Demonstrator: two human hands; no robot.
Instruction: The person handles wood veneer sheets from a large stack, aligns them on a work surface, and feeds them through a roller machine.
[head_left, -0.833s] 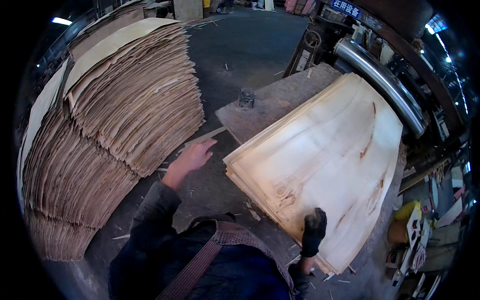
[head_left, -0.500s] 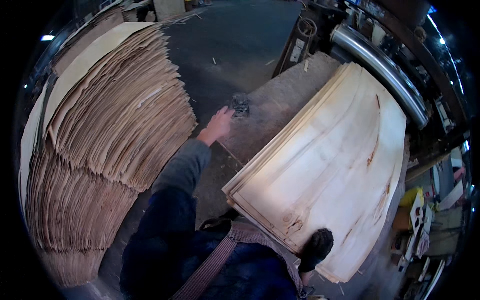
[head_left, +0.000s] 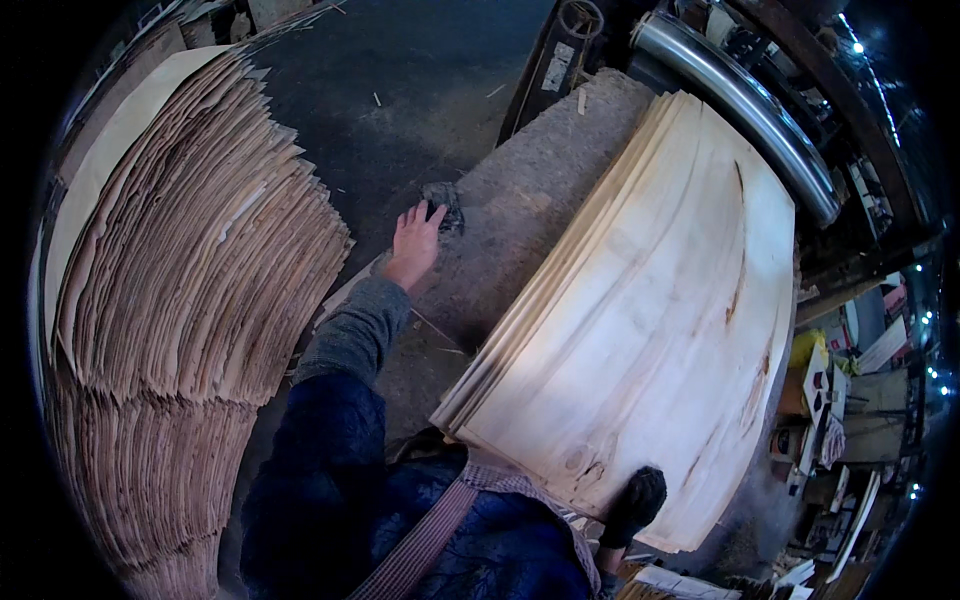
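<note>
My bare left hand (head_left: 416,243) reaches forward with its fingers apart. Its fingertips are at a dark, lumpy thing (head_left: 446,204) on the left edge of a worn, dusty tabletop (head_left: 545,180); whether it is a glove, I cannot tell. On that table to the right lies a stack of pale wood veneer sheets (head_left: 640,330), the top one with brown streaks and a knot. My right hand (head_left: 637,502), in a black glove, rests over the stack's near edge. Its fingers blend into the dark glove, so their grip does not show.
On the left rises a tall stack of rough-edged veneer sheets (head_left: 200,250). A shiny metal roller (head_left: 740,110) runs behind the table at the far right, near a small handwheel (head_left: 580,18). Wood scraps (head_left: 850,525) lie at the lower right.
My view has shifted, so the stacks and roller sit further left. My left hand has come up against the dark thing, fingers more spread. My right hand stays at the veneer stack's near edge.
</note>
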